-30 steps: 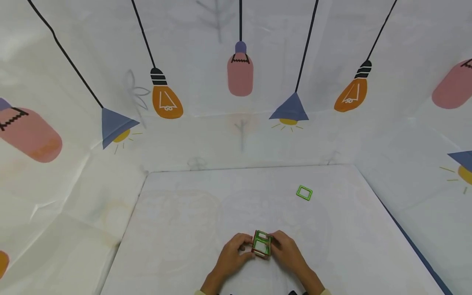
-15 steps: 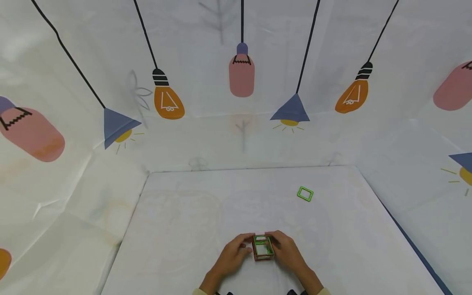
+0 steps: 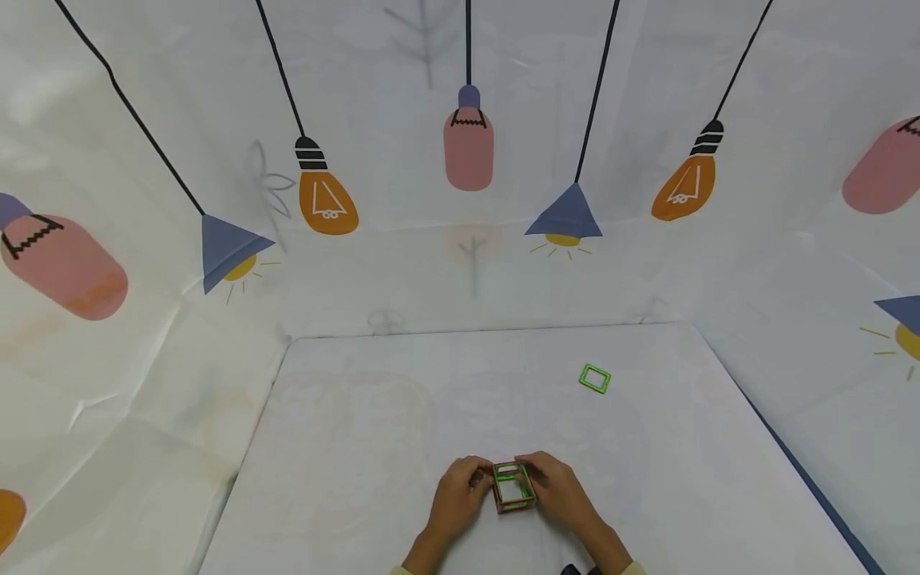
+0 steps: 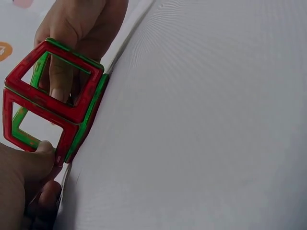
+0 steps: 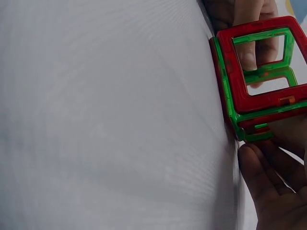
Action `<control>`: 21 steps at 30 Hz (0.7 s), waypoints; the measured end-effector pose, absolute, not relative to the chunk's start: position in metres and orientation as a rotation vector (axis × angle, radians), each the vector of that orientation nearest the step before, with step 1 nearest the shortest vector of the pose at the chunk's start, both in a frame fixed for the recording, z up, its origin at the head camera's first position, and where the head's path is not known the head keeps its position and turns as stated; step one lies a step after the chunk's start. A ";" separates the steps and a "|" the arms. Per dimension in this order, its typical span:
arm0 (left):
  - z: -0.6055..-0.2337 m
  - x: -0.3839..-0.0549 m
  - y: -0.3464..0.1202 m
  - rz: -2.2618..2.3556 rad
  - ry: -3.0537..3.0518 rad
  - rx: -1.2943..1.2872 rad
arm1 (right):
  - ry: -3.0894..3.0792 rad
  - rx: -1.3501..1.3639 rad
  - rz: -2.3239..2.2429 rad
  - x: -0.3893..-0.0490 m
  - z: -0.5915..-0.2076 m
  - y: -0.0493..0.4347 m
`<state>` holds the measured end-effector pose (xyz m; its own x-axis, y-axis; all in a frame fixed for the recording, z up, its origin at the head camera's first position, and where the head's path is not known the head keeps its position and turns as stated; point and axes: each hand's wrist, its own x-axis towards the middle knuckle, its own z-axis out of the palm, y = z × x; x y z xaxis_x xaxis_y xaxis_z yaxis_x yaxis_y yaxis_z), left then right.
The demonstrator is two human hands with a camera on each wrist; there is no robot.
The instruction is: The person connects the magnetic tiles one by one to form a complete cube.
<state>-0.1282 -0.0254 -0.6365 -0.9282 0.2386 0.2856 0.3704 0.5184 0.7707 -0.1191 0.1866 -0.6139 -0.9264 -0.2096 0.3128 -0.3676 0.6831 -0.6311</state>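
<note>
A small box of red and green see-through magnetic tiles [image 3: 516, 507], each a hollow square frame, stands on the white table between the two hands. At its left side, my left hand [image 3: 458, 493] pinches it, with the thumb on the edge of a red tile [image 4: 48, 102] in the left wrist view. My right hand [image 3: 559, 489] holds the opposite side, its fingers curled near a lower corner in the right wrist view. Green frames [image 5: 223, 72] adjoin the red ones. Part of the right hand's grip is hidden behind the tiles.
A loose green square tile [image 3: 584, 374] lies farther back on the table [image 3: 374, 431], to the right. White sheets printed with lamps and bulbs rise behind the table and along both sides.
The tile box has turned to face me more squarely and has come slightly nearer. My left hand has shifted its fingers along the box's left side. The loose green tile stays put.
</note>
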 end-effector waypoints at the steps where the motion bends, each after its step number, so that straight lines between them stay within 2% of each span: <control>1: -0.636 -0.128 -0.025 -1.374 -2.620 -0.516 | -2.677 0.490 1.073 -0.119 -0.613 0.188; 8: -0.634 -0.128 -0.025 -1.381 -2.623 -0.497 | -2.769 0.597 1.131 -0.127 -0.607 0.207; 14: -0.634 -0.128 -0.025 -1.354 -2.603 -0.509 | -2.741 0.471 1.077 -0.147 -0.596 0.235; 21: -0.633 -0.126 -0.026 -1.335 -2.611 -0.522 | -2.689 0.249 0.864 -0.187 -0.586 0.283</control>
